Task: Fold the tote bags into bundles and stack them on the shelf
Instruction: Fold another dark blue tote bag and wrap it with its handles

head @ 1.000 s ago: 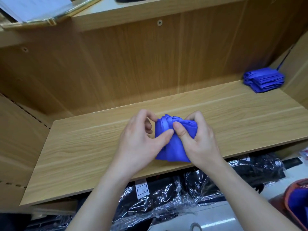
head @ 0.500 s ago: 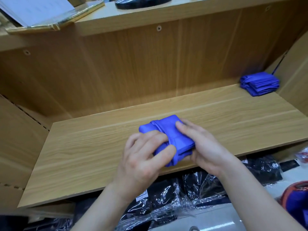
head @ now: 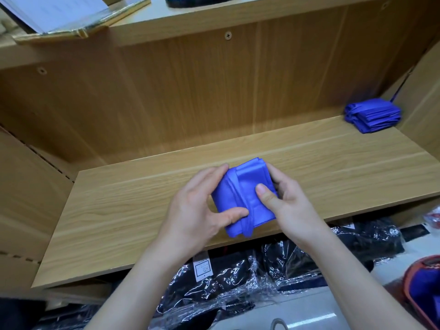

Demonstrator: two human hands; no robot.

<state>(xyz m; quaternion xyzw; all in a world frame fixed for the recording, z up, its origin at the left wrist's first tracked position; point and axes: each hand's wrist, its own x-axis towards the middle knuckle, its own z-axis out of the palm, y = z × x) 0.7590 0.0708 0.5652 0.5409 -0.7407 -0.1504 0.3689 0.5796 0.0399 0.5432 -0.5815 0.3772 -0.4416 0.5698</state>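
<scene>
A blue tote bag folded into a small square bundle (head: 240, 194) is held just above the front of the wooden shelf (head: 119, 210). My left hand (head: 197, 210) grips its left side, thumb on the lower front, fingers curled over the top edge. My right hand (head: 285, 206) grips its right side, thumb pressing on the front face. A stack of folded blue bundles (head: 372, 115) lies in the shelf's far right corner.
The shelf's back panel and right side wall (head: 423, 103) box in the space. Black goods wrapped in clear plastic (head: 238, 282) lie below the shelf. An orange-rimmed bag with blue fabric (head: 426, 289) sits at the lower right. Papers lie on the upper shelf (head: 59, 17).
The bundle has been turned flat face up and squared off. Both hands shifted from working the strap to gripping the bundle's two sides.
</scene>
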